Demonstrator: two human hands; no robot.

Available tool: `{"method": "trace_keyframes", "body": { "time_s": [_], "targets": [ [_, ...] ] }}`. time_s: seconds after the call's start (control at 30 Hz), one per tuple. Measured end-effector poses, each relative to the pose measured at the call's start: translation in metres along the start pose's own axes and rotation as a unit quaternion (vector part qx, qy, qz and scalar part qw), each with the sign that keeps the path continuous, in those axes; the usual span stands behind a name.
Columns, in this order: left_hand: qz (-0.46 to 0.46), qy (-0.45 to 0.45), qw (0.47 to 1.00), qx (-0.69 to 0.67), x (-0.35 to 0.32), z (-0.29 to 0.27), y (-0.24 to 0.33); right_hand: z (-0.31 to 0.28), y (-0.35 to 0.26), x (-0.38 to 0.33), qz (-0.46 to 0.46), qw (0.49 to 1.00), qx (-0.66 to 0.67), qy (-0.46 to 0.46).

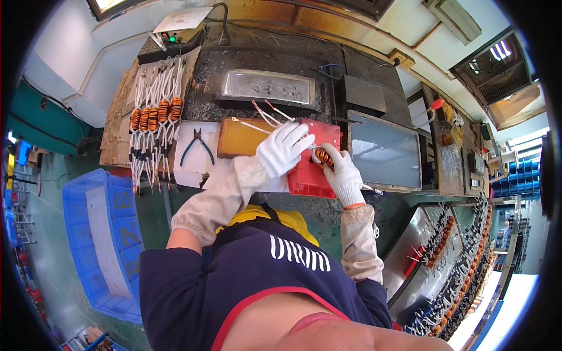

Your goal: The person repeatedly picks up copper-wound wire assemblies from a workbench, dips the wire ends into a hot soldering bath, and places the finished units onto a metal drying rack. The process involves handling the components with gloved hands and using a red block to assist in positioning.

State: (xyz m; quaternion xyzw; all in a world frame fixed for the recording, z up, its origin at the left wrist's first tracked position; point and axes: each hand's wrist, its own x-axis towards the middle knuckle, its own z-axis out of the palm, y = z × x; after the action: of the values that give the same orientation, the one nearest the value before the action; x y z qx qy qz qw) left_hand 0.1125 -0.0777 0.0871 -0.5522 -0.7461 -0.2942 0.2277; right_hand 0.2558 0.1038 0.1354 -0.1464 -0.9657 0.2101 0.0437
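The right hand partly hides the copper-wound coil.

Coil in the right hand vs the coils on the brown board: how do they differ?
The held coil is gripped in the right hand; the board coils lie unheld. The held coil is alone at the red box; the board coils sit in a row. Both look orange with dark bands.
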Motion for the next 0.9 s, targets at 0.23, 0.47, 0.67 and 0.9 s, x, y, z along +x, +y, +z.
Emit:
{"method": "trace_keyframes", "body": {
  "time_s": [0.23, 0.47, 0.67, 0.9],
  "targets": [
    [-0.581, 0.037, 0.529, -0.617, -0.071, 0.028, 0.002, -0.007, 0.001, 0.002, -0.032, 0.998, 0.059, -0.017],
    [-0.551, 0.188, 0.325, -0.745, -0.046, 0.063, -0.052, -0.006, 0.003, 0.006, -0.039, 0.996, 0.076, -0.016],
    [-0.545, 0.187, 0.305, -0.758, -0.032, 0.068, -0.054, -0.003, 0.003, 0.006, -0.025, 0.997, 0.072, -0.004],
    [-0.530, 0.232, 0.304, -0.757, -0.023, 0.069, -0.044, 0.011, -0.012, 0.010, 0.054, 0.996, 0.035, 0.058]
  ]
}}
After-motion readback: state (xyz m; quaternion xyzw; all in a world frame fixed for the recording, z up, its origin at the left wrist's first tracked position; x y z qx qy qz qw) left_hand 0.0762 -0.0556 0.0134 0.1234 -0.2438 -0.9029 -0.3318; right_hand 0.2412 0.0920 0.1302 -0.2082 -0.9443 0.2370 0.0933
